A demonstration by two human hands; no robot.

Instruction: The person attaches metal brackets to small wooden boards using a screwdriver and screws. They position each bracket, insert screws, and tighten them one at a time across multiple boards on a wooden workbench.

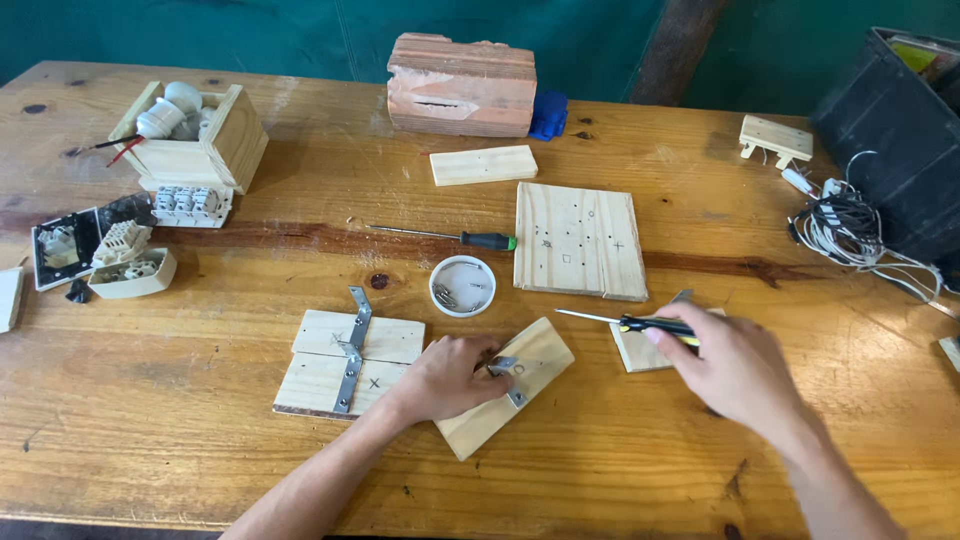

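Left hand (448, 378) fingers pressing metal bracket (507, 370) onto slanted wood block (520, 385); right hand (735, 365) fingers clamping screwdriver (625, 322), tip pointing left, just right of block.

Screw dish (462, 286) left of square board (580, 240)

Near screwdriver (655, 326): yellow-and-black handle. Far screwdriver (487, 241): green-and-black handle. White round dish (462, 286). Pale wood boards, square board (580, 240) pencil-marked. Blue part (548, 115) far. Left pale board (350, 362) bears black crosses.
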